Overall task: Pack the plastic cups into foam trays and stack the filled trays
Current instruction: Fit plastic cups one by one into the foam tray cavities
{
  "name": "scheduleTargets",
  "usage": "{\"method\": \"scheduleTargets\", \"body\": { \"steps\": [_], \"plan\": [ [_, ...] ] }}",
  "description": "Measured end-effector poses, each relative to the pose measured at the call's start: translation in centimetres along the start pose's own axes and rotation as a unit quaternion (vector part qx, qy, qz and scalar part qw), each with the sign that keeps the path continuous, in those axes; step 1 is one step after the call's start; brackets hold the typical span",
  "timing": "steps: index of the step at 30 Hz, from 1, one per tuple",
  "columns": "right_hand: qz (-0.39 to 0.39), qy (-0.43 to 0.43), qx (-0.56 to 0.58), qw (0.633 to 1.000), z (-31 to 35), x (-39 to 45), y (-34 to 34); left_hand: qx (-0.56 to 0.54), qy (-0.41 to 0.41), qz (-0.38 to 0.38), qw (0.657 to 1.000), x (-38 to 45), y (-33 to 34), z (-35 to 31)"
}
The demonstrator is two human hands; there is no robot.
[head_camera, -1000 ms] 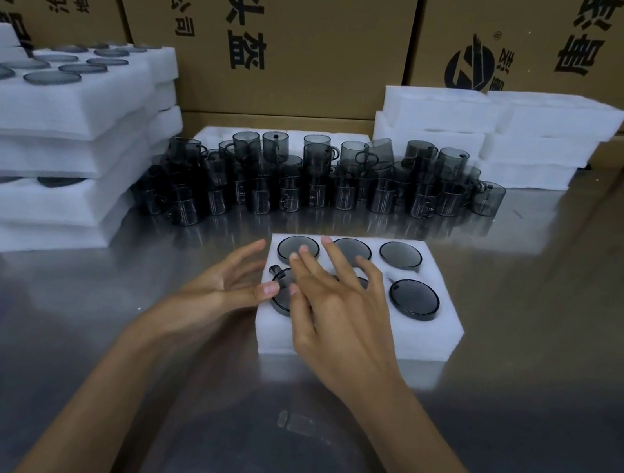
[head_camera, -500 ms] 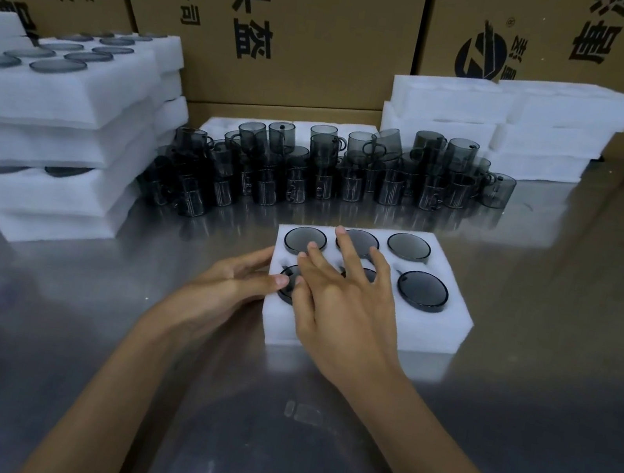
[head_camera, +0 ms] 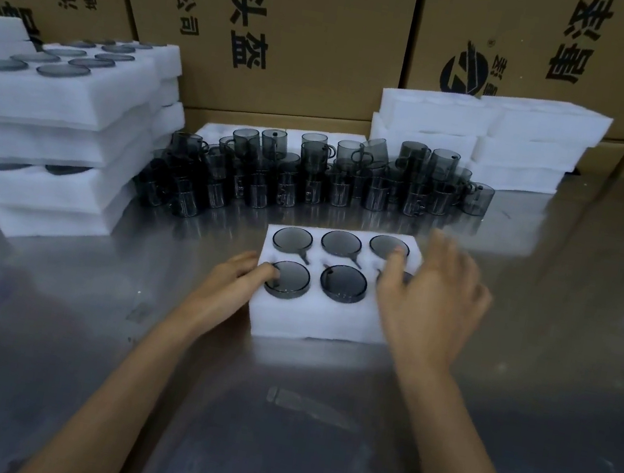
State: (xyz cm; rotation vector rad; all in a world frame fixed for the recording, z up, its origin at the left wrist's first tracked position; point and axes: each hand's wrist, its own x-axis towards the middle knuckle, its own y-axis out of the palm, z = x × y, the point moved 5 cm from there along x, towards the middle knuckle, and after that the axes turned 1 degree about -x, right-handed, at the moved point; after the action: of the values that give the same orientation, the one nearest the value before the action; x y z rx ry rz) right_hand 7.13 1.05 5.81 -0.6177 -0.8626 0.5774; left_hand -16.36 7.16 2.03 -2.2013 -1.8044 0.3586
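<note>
The white six-pocket foam tray (head_camera: 314,321), long axis left-right, lay between the hands: left hand (head_camera: 230,284) pressing its left-near smoky plastic cup (head_camera: 288,280), right hand (head_camera: 431,303) released, hovering.

The scene is dim, with soft overhead light. The steel worktop (head_camera: 536,315) carries hazy glare toward 2 o'clock and mirrors the foam trays (head_camera: 483,141) palely. A broad dark shadow pools at 6 o'clock. The right hand (head_camera: 432,297) is smeared by motion blur; the left hand (head_camera: 228,284) is sharper. Wide-angle distortion bends the cartons (head_camera: 296,27) outward at 10 and 2 o'clock.
</note>
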Motion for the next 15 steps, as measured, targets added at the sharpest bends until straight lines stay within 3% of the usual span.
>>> {"method": "scheduleTargets", "body": {
  "steps": [2, 4, 7, 9, 12, 15],
  "plan": [
    [0.137, 0.096, 0.043, 0.985, -3.5, 1.5, 1.3, -0.016, 0.003, 0.010, 1.000, -0.1, 0.5, -0.1],
    [0.237, 0.146, 0.201, 0.939, -4.6, 1.5, 2.2, -0.026, -0.003, 0.030, 0.999, -0.3, 0.8, -0.2],
    [0.214, 0.155, 0.381, 0.886, -3.9, 1.5, 2.2, -0.074, 0.040, 0.034, 0.996, -0.1, 0.8, -0.6],
    [0.236, 0.143, 0.464, 0.842, -3.1, 1.3, 2.6, -0.162, 0.076, 0.021, 0.984, 0.1, 0.9, -1.0],
    [0.309, 0.151, 0.514, 0.786, -1.4, 0.5, 3.2, -0.346, 0.062, -0.044, 0.935, 0.3, -0.4, -0.9],
    [0.323, 0.177, 0.542, 0.755, -0.5, -0.4, 3.7, -0.467, 0.037, -0.041, 0.883, 1.0, -0.6, 0.3]
  ]
}}
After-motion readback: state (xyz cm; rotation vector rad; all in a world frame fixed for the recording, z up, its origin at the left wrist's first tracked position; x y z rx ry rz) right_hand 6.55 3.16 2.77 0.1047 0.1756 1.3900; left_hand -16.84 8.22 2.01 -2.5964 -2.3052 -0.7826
